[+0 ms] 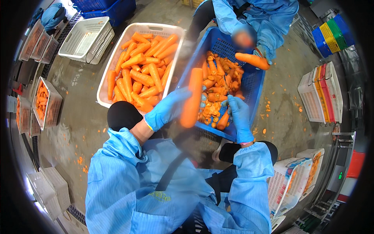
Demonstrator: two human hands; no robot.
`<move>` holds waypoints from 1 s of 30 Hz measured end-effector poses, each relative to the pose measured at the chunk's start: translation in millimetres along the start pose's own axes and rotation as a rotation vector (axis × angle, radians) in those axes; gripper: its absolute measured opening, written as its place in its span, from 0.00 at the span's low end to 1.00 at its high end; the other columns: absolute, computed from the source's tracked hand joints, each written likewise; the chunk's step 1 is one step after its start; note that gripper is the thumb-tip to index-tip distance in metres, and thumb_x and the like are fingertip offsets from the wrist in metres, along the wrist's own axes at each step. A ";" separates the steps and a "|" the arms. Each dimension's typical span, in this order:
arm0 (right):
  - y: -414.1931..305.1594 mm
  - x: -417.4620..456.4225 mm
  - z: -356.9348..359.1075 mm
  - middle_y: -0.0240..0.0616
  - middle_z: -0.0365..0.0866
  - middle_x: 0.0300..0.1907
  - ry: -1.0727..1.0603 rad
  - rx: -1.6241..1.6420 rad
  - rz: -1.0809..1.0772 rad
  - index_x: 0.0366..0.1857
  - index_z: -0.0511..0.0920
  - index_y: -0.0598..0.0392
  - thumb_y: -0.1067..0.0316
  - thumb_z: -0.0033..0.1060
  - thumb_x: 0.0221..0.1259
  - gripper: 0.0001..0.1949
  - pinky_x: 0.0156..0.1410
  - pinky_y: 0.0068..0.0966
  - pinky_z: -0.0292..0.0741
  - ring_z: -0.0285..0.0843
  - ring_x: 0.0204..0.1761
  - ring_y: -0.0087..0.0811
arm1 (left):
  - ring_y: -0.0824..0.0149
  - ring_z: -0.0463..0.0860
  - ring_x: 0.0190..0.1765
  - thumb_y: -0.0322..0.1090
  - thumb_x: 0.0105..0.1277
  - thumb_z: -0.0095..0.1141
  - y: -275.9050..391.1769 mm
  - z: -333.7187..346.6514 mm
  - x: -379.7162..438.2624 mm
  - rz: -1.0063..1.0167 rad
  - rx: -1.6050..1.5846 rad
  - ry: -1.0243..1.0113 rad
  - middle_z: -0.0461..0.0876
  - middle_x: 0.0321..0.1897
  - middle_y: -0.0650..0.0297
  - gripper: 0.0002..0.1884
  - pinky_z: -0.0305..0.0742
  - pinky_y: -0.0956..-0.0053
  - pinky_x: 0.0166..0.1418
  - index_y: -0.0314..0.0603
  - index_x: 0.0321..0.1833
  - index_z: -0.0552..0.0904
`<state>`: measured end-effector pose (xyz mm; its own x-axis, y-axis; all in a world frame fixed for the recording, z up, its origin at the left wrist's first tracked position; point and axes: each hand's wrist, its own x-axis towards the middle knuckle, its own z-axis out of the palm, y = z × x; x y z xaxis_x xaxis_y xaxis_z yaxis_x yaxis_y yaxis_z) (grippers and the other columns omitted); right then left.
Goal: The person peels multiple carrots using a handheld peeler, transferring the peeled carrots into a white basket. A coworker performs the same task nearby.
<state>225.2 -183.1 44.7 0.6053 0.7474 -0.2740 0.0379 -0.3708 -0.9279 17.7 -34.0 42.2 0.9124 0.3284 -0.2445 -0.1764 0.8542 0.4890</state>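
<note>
My left hand (171,108), in a blue glove, holds a large peeled carrot (192,98) upright in the view, blurred, over the near left edge of a blue plastic crate (257,96). At the crate's near right part, my right hand (239,112), also gloved, is closed around a thin-bladed knife (226,83) whose blade points away from me. Under the blade lie carrot pieces and cut ends (214,108) in the crate. To the left, a white plastic crate (102,84) is heaped with peeled carrots (143,77).
Across the blue crate, a co-worker in a blue gown (271,26) holds a carrot (252,60). White crates (87,44) stand at the upper left, stacked crates (320,93) at the right. Carrot scraps (264,131) are scattered over the concrete floor (280,117).
</note>
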 end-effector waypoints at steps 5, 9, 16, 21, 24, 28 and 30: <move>-4.0 -2.0 1.6 0.28 0.85 0.30 0.005 -0.038 0.006 0.35 0.84 0.57 0.53 0.60 0.70 0.16 0.34 0.18 0.70 0.71 0.27 0.15 | 0.52 0.82 0.56 0.36 0.69 0.49 5.1 -2.0 -0.1 -0.109 -0.152 -0.178 0.79 0.55 0.49 0.31 0.75 0.55 0.66 0.33 0.74 0.60; -0.9 -1.8 0.1 0.29 0.85 0.31 0.005 -0.037 -0.028 0.35 0.84 0.57 0.53 0.60 0.70 0.16 0.36 0.18 0.71 0.73 0.29 0.16 | 0.53 0.81 0.60 0.32 0.67 0.49 1.4 -4.5 3.1 -0.078 -0.135 -0.161 0.78 0.56 0.49 0.32 0.74 0.53 0.67 0.32 0.74 0.60; 7.4 2.4 0.0 0.29 0.86 0.32 -0.006 -0.033 -0.054 0.36 0.84 0.58 0.54 0.59 0.71 0.16 0.37 0.18 0.71 0.75 0.31 0.16 | 0.58 0.83 0.55 0.31 0.67 0.58 -10.1 -22.1 8.8 0.038 0.090 0.013 0.78 0.54 0.55 0.32 0.81 0.59 0.60 0.33 0.72 0.62; 8.8 4.7 0.1 0.30 0.85 0.32 -0.036 -0.021 -0.025 0.38 0.84 0.58 0.55 0.59 0.71 0.15 0.37 0.18 0.71 0.76 0.31 0.17 | 0.61 0.85 0.47 0.43 0.66 0.65 -14.8 -31.4 9.7 -0.031 0.174 0.195 0.78 0.50 0.59 0.31 0.86 0.60 0.50 0.39 0.67 0.67; 7.5 3.2 1.0 0.30 0.85 0.32 -0.023 -0.033 -0.039 0.38 0.84 0.58 0.55 0.59 0.71 0.15 0.36 0.18 0.71 0.76 0.32 0.17 | 0.61 0.84 0.47 0.45 0.65 0.66 -20.0 -40.2 14.7 -0.032 0.142 0.303 0.78 0.50 0.60 0.30 0.86 0.60 0.49 0.43 0.65 0.69; 8.7 3.5 2.8 0.31 0.85 0.32 -0.009 -0.030 -0.049 0.38 0.83 0.59 0.56 0.59 0.71 0.15 0.36 0.17 0.72 0.76 0.31 0.18 | 0.66 0.81 0.49 0.48 0.65 0.66 -15.0 -34.3 12.5 -0.062 0.101 0.360 0.77 0.52 0.62 0.26 0.81 0.67 0.51 0.43 0.60 0.74; 9.2 5.0 4.4 0.31 0.85 0.32 -0.022 -0.057 -0.069 0.38 0.83 0.59 0.56 0.59 0.71 0.15 0.35 0.17 0.72 0.76 0.31 0.18 | 0.69 0.78 0.51 0.50 0.64 0.66 -14.2 -34.3 11.6 -0.055 0.120 0.377 0.77 0.54 0.63 0.25 0.77 0.70 0.52 0.44 0.57 0.77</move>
<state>225.1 -180.4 33.7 0.5823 0.7838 -0.2158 0.1246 -0.3484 -0.9290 18.1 -28.5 3.7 0.7154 0.4273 -0.5528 -0.0660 0.8290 0.5554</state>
